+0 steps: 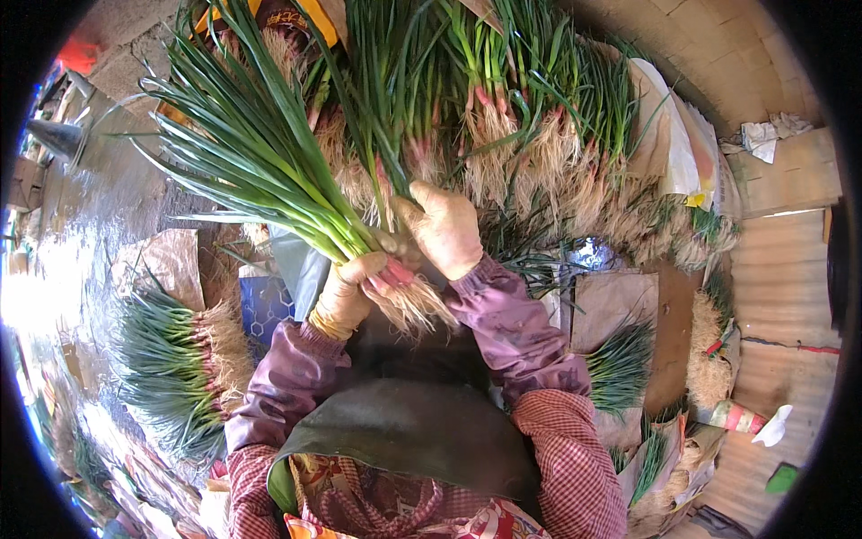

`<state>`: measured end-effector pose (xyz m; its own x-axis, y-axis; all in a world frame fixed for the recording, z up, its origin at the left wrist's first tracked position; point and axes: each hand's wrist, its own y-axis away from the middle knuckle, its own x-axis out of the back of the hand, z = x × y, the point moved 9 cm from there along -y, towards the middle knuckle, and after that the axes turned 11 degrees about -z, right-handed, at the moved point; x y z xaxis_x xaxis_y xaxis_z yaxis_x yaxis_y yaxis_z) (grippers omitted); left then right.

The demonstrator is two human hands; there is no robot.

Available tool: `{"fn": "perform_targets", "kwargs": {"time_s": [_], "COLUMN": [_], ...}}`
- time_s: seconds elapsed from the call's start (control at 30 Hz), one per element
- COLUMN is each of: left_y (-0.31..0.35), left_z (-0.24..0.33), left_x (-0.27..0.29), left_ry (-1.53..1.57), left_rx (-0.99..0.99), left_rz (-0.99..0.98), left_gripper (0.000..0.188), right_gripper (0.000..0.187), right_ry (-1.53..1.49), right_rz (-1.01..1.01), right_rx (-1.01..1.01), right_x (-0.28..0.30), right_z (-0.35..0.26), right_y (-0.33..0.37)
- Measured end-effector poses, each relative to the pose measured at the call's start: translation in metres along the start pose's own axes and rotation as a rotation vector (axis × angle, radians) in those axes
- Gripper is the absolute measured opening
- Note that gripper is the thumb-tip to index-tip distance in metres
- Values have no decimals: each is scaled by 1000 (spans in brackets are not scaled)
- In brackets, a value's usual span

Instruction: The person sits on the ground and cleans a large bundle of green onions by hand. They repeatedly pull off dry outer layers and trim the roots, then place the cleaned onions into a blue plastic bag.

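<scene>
A thick bunch of green onions (296,171) slants across the middle, its long leaves fanning to the upper left and its pinkish bulbs and pale stringy roots at the lower right. My left hand (345,295), in a yellowish glove, is closed round the stems just above the bulbs. Close beside the bunch, my right hand (444,229), also gloved, has its thumb and fingers bent together near the stems. Whether a stalk is pinched there is hidden. Beyond both hands stands a long row of more green onions (489,99), roots toward me.
Another pile of green onions (171,368) lies at the left, with a smaller bundle (620,364) at the right. A dark apron (404,431) covers my lap. Brown cardboard (678,346) lies right of me, near a corrugated tan wall (781,278). The floor (108,234) at left looks wet.
</scene>
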<state>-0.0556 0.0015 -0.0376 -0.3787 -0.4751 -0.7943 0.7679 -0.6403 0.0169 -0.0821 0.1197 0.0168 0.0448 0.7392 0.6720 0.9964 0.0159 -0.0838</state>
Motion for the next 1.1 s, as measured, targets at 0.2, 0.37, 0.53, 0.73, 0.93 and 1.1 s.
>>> {"fn": "perform_targets", "kwargs": {"time_s": [0.2,0.37,0.53,0.73,0.93,1.1], "left_y": [4,12,19,25,33,46], "left_z": [0,9,-8,-12,-10,-27], "left_x": [-15,-20,-21,-8,0,5], "left_ry": [163,246,325,247,31,110], "left_rx": [-46,-26,1,39,122,308], "left_rz": [-52,-156,-178,-103,14,45], "left_gripper": [20,22,25,27,58,43], "right_gripper": [21,31,31,27,14,21], "right_ry": [290,639,-60,-1393,-1130,-221], "right_rz": [232,-562,-461,-430,-250,-29], "right_rx": [-125,-437,-251,-182,-146,132], "right_x": [-24,-36,-12,-53,-20,-27], "right_z": [96,206,85,40,10,-22], "right_y": [4,76,47,-5,11,10]}}
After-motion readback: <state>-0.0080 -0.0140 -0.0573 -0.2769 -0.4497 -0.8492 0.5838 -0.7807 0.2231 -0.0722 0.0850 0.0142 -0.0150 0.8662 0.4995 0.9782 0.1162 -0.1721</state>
